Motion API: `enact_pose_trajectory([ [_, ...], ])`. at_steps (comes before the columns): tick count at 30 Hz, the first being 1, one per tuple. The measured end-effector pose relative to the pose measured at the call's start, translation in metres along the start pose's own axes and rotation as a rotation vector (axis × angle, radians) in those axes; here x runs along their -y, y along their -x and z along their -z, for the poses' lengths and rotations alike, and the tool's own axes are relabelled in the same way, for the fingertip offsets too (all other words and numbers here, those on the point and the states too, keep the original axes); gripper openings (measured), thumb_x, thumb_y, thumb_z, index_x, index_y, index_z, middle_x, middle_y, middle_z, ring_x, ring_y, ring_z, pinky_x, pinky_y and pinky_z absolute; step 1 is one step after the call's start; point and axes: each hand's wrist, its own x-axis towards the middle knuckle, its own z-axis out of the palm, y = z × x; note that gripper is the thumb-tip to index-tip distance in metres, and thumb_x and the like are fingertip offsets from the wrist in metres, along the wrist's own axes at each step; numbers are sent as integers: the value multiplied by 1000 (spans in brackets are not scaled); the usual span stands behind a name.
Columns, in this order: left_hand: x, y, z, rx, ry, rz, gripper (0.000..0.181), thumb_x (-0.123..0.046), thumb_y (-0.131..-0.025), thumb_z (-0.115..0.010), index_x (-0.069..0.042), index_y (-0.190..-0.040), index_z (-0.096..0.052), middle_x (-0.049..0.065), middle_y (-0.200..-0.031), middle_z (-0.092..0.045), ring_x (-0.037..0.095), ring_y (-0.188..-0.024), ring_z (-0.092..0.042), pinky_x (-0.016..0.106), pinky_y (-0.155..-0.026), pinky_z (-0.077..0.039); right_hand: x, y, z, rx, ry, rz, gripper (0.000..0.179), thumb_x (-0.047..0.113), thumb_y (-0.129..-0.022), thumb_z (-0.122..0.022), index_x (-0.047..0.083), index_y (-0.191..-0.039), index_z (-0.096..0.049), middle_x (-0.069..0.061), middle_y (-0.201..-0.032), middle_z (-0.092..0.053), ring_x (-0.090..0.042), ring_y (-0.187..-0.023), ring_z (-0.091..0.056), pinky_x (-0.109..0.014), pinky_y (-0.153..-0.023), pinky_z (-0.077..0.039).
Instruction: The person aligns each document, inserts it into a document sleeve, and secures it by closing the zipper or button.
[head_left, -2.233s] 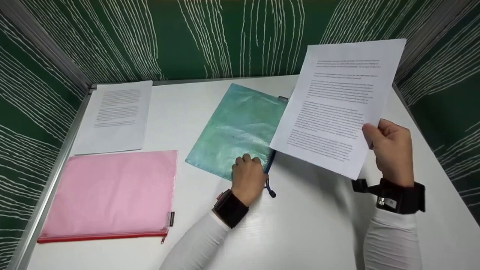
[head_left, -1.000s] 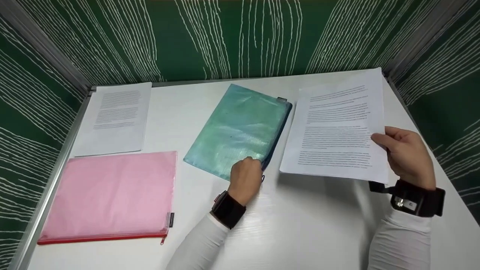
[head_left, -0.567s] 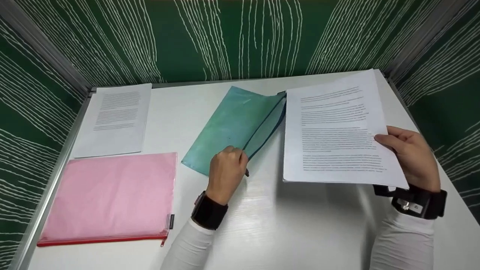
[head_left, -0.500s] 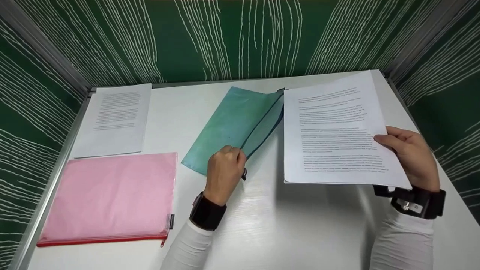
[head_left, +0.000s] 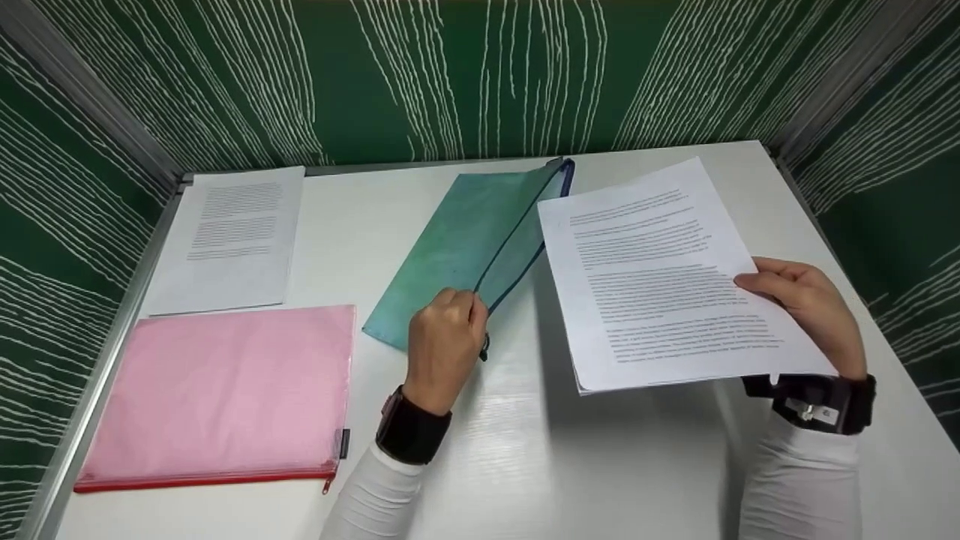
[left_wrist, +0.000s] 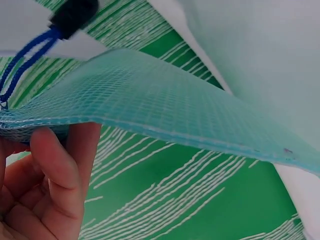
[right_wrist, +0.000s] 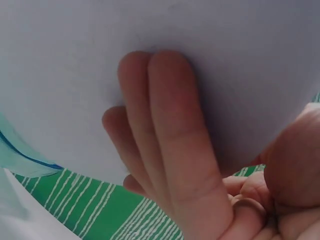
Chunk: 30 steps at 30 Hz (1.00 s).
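My left hand (head_left: 446, 341) grips the near corner of a green mesh zipper pouch (head_left: 457, 240), whose blue-edged mouth gapes toward the right. In the left wrist view the curled fingers (left_wrist: 55, 165) hold the pouch's edge, and a blue cord with a black pull (left_wrist: 75, 17) hangs by them. Printed paper sheets (head_left: 652, 285) are pinched at their right edge by my right hand (head_left: 810, 307), thumb on top. Seen from below, its fingers (right_wrist: 175, 100) lie straight against the underside of the paper. The sheets' upper left corner overlaps the pouch's mouth in the head view.
A pink zipper pouch (head_left: 225, 390) with a red zipper lies on the white table (head_left: 495, 465) at the left. Behind it rests another stack of printed paper (head_left: 232, 240). Green walls with white streaks (head_left: 465, 82) enclose the back and sides.
My left hand shifted left, and the pouch's mouth went from flat to gaping, its far end raised. The right hand lowered the sheets, then turned and brought them left toward the pouch.
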Motion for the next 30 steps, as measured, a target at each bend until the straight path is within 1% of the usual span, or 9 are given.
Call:
enact_pose_trajectory([
  [4,-3,2,-1,-1,-28,-25,39,5,-92,-67,-7,-58,-52,0,-58,-32,5,-53,-27,22,-41,-31,-2,-6,-5,-40,73,7,28,6,-107,-53,12,-122,-76,-9,-107,-79,-21,-82,-78,-28,-65,-61],
  [8,-5,3,-4,9,-48,-43,42,5,-91,-67,-9,-56,-48,-1,-59,-30,5,-53,-23,23,-40,-30,-5,-9,-9,-63,95,44,25,6,-106,-56,11,-117,-77,-8,-103,-79,-19,-79,-78,-26,-63,-61],
  [15,-8,5,-8,62,-74,-35,51,4,-90,-66,-16,-57,-33,-5,-61,-25,6,-54,-18,24,-42,-23,-13,-16,-23,-123,14,118,21,0,-102,-61,3,-115,-77,-11,-103,-79,-21,-80,-78,-28,-65,-61],
  [17,-8,7,-10,84,-77,-22,52,3,-91,-66,-16,-59,-32,-5,-61,-26,6,-54,-19,24,-42,-23,-17,-20,-28,-152,31,148,19,-1,-100,-62,0,-114,-75,-11,-102,-79,-21,-80,-78,-28,-63,-61],
  [20,-9,8,-11,137,-43,12,50,1,-95,-67,-15,-59,-36,-3,-58,-34,6,-51,-28,26,-41,-31,-21,-25,-36,-200,80,180,17,-1,-100,-61,-1,-112,-73,-10,-100,-79,-21,-77,-77,-28,-60,-61],
  [22,-9,9,-11,185,8,43,47,-1,-98,-67,-13,-59,-44,-1,-58,-43,8,-50,-41,27,-44,-41,-24,-29,-42,-234,124,196,18,-1,-100,-59,-2,-114,-70,-9,-98,-79,-20,-75,-77,-28,-57,-60],
  [25,-10,9,-12,248,68,86,42,-2,-99,-66,-10,-61,-52,3,-60,-52,13,-54,-55,27,-49,-48,-27,-33,-50,-268,147,208,21,-1,-100,-56,-7,-119,-64,-8,-98,-79,-20,-75,-77,-29,-56,-60],
  [27,-10,9,-12,264,86,101,42,-1,-99,-66,-10,-61,-52,3,-60,-53,13,-56,-56,26,-50,-48,-30,-35,-54,-280,144,219,26,-1,-100,-53,-12,-124,-58,-7,-99,-79,-20,-76,-77,-29,-57,-60],
  [30,-10,8,-12,271,103,119,46,5,-98,-63,-12,-59,-44,0,-56,-45,10,-54,-49,24,-47,-42,-32,-38,-61,-300,125,244,34,-2,-100,-51,-18,-131,-50,-7,-100,-78,-19,-78,-77,-29,-59,-61],
])
